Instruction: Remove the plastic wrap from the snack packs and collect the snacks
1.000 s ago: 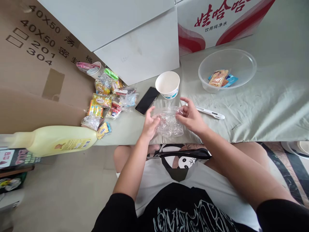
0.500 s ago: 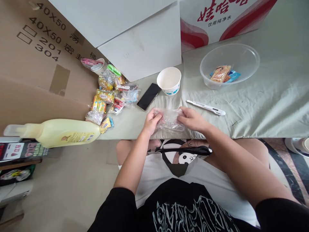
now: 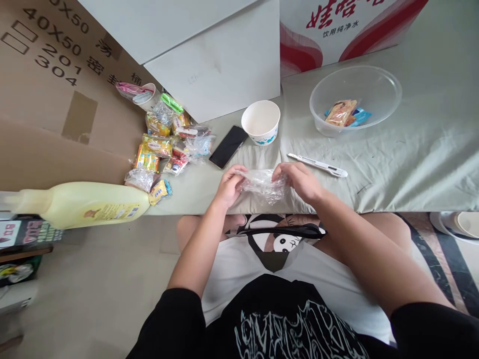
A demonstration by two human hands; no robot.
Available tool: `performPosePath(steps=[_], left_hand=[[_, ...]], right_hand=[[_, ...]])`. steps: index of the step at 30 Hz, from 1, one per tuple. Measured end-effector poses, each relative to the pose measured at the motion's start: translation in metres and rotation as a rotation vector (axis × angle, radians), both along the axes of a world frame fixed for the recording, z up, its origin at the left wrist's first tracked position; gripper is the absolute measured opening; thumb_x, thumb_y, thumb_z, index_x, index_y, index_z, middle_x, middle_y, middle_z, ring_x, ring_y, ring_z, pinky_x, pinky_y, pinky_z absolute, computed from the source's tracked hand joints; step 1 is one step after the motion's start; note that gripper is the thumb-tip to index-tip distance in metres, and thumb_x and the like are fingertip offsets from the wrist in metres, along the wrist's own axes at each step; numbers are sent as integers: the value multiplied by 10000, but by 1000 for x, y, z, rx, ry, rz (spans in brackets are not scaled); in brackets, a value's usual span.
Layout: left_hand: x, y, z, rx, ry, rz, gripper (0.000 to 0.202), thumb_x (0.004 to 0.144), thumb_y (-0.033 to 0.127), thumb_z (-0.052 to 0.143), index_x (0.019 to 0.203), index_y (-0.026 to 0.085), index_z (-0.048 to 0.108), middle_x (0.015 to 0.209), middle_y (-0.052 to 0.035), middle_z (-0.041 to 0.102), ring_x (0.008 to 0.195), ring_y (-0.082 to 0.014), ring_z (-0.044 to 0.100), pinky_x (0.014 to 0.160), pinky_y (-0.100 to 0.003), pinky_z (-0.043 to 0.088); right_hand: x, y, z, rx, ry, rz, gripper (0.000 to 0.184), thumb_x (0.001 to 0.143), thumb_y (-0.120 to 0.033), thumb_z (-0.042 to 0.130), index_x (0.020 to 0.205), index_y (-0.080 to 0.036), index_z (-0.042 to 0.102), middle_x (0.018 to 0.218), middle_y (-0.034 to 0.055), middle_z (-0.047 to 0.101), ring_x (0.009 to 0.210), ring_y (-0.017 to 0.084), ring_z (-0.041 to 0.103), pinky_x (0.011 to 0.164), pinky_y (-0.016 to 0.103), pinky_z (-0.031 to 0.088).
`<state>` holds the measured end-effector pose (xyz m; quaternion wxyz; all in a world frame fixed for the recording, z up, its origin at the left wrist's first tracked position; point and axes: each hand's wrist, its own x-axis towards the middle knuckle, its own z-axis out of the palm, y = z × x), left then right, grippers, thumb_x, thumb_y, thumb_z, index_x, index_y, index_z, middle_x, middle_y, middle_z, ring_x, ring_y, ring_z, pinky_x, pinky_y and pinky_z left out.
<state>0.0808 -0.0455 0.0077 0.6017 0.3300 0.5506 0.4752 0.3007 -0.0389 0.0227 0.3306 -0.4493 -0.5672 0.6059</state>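
A crinkled clear plastic bag (image 3: 264,183) stretches between my two hands near the table's front edge. Its left end is pinched in my left hand (image 3: 229,187). My right hand (image 3: 299,180) grips the upper right part, fingers bent over the film. Whether anything lies inside the bag I cannot make out. Just beyond the hands stands a white paper bowl (image 3: 261,122) with a blue pattern. A dark phone (image 3: 228,146) lies left of the bowl, and a white utility knife (image 3: 317,165) rests to the right, close to my right hand.
Several wrapped snacks (image 3: 157,145) are heaped at the left beside a cardboard box (image 3: 56,114). A pale yellow bottle (image 3: 93,203) lies on its side. White box (image 3: 217,70) and red-and-white carton (image 3: 337,35) stand behind. A clear plastic basin (image 3: 389,99) at right holds a few packets.
My fingers have shifted on the plastic bag; the right hand now bends over its upper edge. The whole view has turned slightly, moving the left-side things further left.
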Motion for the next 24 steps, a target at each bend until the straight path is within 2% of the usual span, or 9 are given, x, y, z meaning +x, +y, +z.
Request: performPosePath(steps=[3,5,8,11,14,18,21,22,24], left_hand=[[-3,2,1,44,40,-36,129,667,189,616,550,177,564,787,-31,645,688,-141,598,630,-269,471],[-3,1,5,186,221,17,211,672,173,560,465,180,516,856,-57,649,822,-182,615,728,-302,480],[7,-8,15,455,629,255,160,710,142,536,575,203,595,882,-53,589,916,-203,576,830,-320,456],[24,-21,28,606,825,351,121,719,108,587,754,224,601,882,-36,546,870,-197,536,842,-329,450],[40,-25,35,574,786,155,109,762,140,644,818,227,608,923,-49,589,930,-216,558,883,-340,460],[51,-20,34,394,449,-182,300,840,341,701,1120,238,668,1241,-77,645,1224,-269,564,1021,-357,447],[51,-14,28,327,207,-433,404,892,487,651,1211,238,650,1222,-80,684,1175,-275,628,1005,-382,482],[49,-11,27,326,209,-458,401,898,502,645,1197,234,652,1179,-79,700,1124,-270,652,976,-386,500],[44,-1,25,360,337,-371,339,891,483,670,1117,231,650,1065,-62,715,1000,-243,682,890,-373,529]], right_hand=[[-2,-2,-1,159,-269,-89,284,803,-412,605,604,-226,524,568,3,480,575,159,433,588,302,330],[-5,-4,-3,267,-357,-144,109,752,-315,645,761,-237,570,646,6,555,611,174,477,615,303,353],[-9,-7,-5,323,-319,-193,337,753,-254,617,1086,-248,567,852,37,668,664,196,539,663,322,412],[-10,-7,-4,318,-313,-272,247,771,-241,594,1016,-245,561,906,54,680,730,208,569,723,343,440],[-8,-6,0,312,-254,-296,71,782,-258,595,796,-240,528,806,37,636,762,205,565,756,342,440],[-7,-10,4,223,116,-85,240,822,-378,644,735,-230,475,724,-5,542,683,156,499,692,310,431],[-6,-11,6,104,396,-24,283,820,-421,666,784,-237,454,757,-17,526,689,145,505,691,306,450],[-5,-10,6,77,444,-42,263,818,-419,660,818,-240,467,788,-12,547,715,151,530,714,316,466],[-3,-8,6,77,440,-132,214,812,-390,640,883,-243,502,870,10,607,804,172,589,791,345,489]])
